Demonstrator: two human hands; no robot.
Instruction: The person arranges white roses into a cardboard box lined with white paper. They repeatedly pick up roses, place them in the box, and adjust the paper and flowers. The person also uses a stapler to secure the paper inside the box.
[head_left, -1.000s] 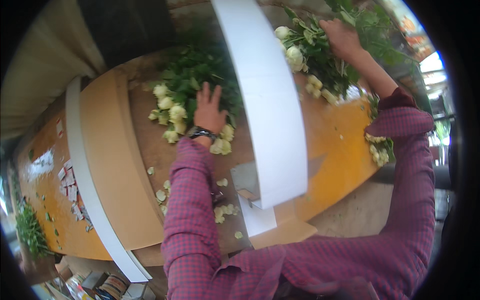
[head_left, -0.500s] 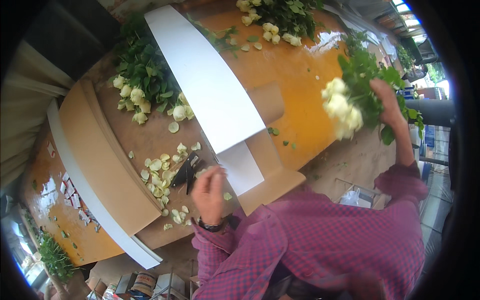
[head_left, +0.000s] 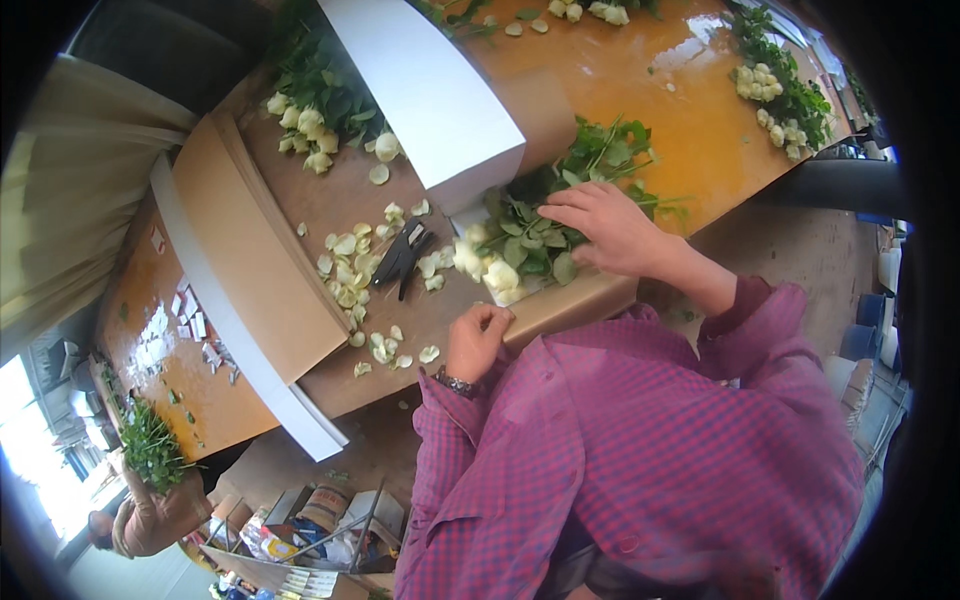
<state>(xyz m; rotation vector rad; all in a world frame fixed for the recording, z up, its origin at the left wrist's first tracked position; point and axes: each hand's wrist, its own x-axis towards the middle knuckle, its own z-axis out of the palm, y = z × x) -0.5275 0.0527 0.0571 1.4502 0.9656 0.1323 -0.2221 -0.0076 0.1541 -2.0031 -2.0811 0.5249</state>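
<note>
A bunch of pale cream roses [head_left: 497, 268] lies on a brown paper sheet [head_left: 570, 303] with a white sheet under the blooms. Over its leafy stems rests my right hand [head_left: 608, 228], fingers stretched and apart. My left hand [head_left: 478, 340] is closed at the sheet's near left corner, its fingers curled onto the edge. A black stapler [head_left: 403, 252] lies to the left of the blooms, among scattered petals [head_left: 350, 268]. Just behind the bunch, a long stack of white sheets [head_left: 420, 85] runs away across the table.
Brown cardboard sheets [head_left: 255, 245] are stacked at left. More cream roses [head_left: 310, 130] lie behind them, others at the far right [head_left: 765, 90]. Small packets [head_left: 190, 310] lie on the orange tabletop [head_left: 140, 290]. Another person [head_left: 165, 515] holds greenery at lower left, near a box of supplies [head_left: 340, 520].
My right hand brought the rose bunch from the right down onto the brown sheet, and its fingers have spread. My left hand moved right and down to the sheet's edge. The view shifted.
</note>
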